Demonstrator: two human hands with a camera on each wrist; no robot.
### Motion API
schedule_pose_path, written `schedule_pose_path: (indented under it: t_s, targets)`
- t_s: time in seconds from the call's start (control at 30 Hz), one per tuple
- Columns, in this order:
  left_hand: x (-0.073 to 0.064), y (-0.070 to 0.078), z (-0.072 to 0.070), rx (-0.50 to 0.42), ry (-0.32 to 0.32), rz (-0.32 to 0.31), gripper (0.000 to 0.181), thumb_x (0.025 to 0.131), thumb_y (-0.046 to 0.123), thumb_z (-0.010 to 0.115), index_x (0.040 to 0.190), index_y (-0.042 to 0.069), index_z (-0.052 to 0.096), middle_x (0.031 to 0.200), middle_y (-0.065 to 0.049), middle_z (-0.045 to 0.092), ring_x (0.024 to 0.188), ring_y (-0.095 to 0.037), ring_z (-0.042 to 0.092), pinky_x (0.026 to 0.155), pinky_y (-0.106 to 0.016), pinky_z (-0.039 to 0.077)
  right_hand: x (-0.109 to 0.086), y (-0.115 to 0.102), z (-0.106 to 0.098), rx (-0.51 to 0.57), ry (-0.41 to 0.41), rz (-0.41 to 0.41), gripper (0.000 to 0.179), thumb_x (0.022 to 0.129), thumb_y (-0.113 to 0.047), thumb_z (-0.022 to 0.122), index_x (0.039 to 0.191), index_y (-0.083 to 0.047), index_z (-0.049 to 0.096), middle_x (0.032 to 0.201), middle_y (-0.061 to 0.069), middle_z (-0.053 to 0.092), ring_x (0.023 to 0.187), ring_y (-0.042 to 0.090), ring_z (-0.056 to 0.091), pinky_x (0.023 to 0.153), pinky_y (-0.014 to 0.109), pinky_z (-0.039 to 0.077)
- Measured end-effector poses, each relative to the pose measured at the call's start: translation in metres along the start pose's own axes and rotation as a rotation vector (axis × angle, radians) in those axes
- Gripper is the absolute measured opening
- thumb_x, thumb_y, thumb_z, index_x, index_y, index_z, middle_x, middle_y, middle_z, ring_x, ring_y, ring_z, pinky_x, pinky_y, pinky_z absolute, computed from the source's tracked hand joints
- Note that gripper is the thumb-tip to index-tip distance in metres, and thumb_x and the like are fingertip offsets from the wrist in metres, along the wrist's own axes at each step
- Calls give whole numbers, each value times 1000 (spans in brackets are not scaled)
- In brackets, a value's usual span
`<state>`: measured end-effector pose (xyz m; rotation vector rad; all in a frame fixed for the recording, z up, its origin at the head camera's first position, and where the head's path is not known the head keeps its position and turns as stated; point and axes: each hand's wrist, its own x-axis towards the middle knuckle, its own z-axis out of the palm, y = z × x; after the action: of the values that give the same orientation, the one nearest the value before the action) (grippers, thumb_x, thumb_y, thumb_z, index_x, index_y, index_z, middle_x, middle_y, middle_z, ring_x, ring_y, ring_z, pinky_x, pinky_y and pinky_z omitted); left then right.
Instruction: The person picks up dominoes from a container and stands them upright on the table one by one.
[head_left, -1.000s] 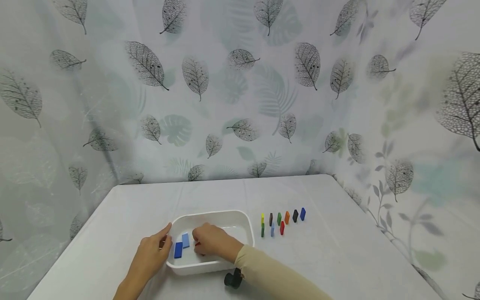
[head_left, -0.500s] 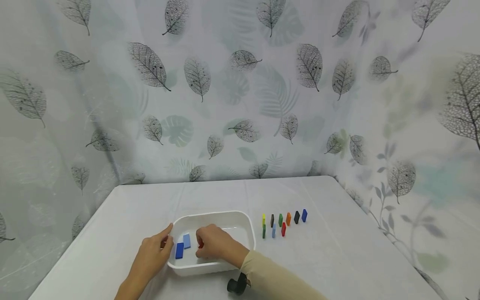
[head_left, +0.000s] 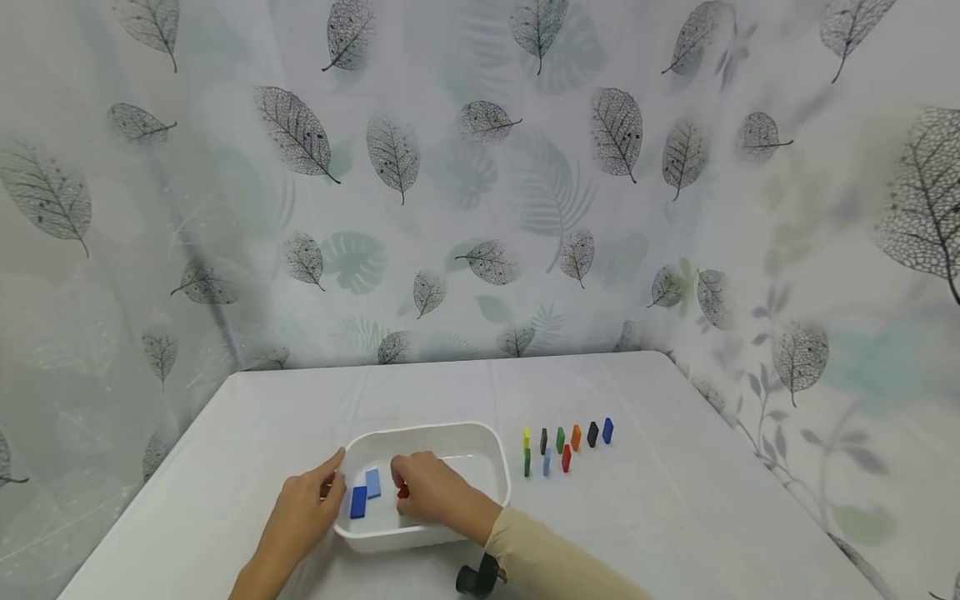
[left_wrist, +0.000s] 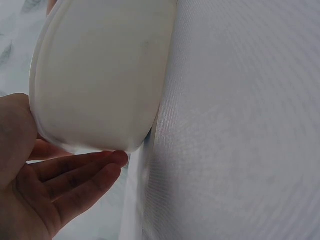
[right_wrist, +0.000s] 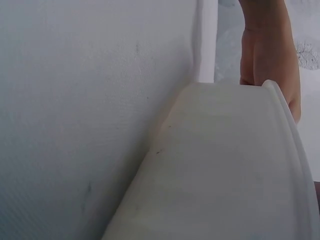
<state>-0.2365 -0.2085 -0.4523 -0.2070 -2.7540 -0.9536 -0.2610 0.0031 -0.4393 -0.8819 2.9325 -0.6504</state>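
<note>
In the head view, a white rectangular tray [head_left: 375, 543] stands on the table. My left hand [head_left: 302, 510] is at its left end. In the left wrist view its extended fingers [left_wrist: 82, 182] touch the outside of the end wall. My right hand [head_left: 433, 487] reaches over the near side into the tray and pinches a small red domino [head_left: 403, 492], mostly hidden by the fingers. To the left of it, a dark blue domino [head_left: 358, 502] and a light blue domino [head_left: 372, 483] lie flat on the tray's floor.
Right of the tray, several coloured dominoes stand upright in two rows, including a red one [head_left: 566, 458], an orange one [head_left: 576, 437] and a blue one [head_left: 607, 431]. A black device [head_left: 477, 577] sits at the right wrist. A leaf-patterned curtain [head_left: 450, 208] hangs behind the table.
My right hand has shifted slightly right inside the tray, and more of the red domino shows between its fingers. The left hand stays at the tray's end.
</note>
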Motion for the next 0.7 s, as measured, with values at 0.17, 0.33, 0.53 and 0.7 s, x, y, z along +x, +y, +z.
schedule_pose_path:
  t_s: [0.17,0.33,0.53,0.7]
  targets:
    - [0,-1,1,-4,-2,2,45,99,9,60,141,-8,58,107,-23,73,90,-29,73,78,-45,62,-1,1,2,7,45,0,23,82,-6,86,91,-8,65,74,-6,55,69,5,48,60,18,44]
    - [0,0,1,-2,0,-3,45,100,10,60,141,-8,58,107,-22,74,89,-28,72,78,-45,62,-3,5,3,70,120,-28,16,82,-7,87,89,-9,73,74,-8,59,69,2,50,61,16,45]
    - [0,0,1,3,-1,-4,45,99,9,61,140,-8,58,105,-21,74,88,-26,72,77,-43,62,-6,10,-2,203,180,-54,20,84,-8,87,101,-10,77,83,-8,69,70,-1,56,61,15,48]
    - [0,-1,1,-2,-3,-1,45,100,9,60,141,-8,57,107,-22,73,89,-27,72,76,-42,62,-11,14,-11,272,224,-59,22,85,-9,87,101,-8,73,82,-10,67,70,-3,57,61,14,49]
